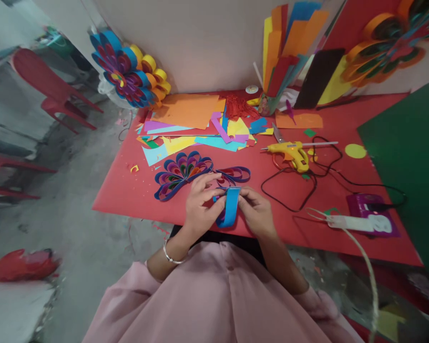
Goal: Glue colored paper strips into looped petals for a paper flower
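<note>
Both my hands hold a light blue paper strip [230, 207] bent into a loop, just above the near edge of the red table [136, 190]. My left hand [200, 202] pinches its left side, fingers closed. My right hand [256, 212] grips its right side, fingers curled. Just beyond my hands lies a flat paper flower [180, 174] of nested coloured loops, with a smaller looped piece [234, 175] to its right.
A yellow glue gun [293, 153] with a black cord lies to the right, near scissors [278, 134]. Loose coloured paper sheets [189, 112] cover the back. A power strip [357, 223], a green sheet [407, 157], a cup of paper strips [279, 66] and finished flowers [128, 71] surround the table.
</note>
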The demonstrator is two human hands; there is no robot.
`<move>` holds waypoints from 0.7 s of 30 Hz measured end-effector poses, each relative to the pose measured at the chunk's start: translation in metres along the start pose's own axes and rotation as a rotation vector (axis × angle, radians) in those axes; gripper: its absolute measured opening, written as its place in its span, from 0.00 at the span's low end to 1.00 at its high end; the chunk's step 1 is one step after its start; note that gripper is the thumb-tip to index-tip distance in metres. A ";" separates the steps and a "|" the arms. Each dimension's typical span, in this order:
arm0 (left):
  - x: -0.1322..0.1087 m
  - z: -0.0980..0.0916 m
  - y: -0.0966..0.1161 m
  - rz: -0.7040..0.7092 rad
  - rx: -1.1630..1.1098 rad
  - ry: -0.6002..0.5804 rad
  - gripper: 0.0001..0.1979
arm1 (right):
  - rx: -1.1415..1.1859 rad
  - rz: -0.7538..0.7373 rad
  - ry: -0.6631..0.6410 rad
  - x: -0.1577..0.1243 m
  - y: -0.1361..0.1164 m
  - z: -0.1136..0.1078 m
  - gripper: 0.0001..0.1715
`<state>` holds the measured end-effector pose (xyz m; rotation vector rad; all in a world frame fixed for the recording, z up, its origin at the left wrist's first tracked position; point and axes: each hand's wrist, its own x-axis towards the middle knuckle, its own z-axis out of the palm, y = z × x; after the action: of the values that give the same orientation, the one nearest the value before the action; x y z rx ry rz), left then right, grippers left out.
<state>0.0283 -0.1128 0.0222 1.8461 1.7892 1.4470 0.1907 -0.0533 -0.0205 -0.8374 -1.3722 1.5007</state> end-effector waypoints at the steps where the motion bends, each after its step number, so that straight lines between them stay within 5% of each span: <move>1: 0.000 0.000 -0.001 -0.003 -0.005 -0.001 0.03 | -0.014 -0.007 -0.005 0.000 -0.001 0.000 0.08; 21: -0.007 0.004 -0.012 -0.113 -0.177 -0.002 0.04 | -0.170 -0.007 -0.051 -0.002 -0.010 -0.004 0.12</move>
<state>0.0247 -0.1142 0.0085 1.6333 1.6751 1.5068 0.1962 -0.0538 -0.0115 -0.9030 -1.5560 1.4229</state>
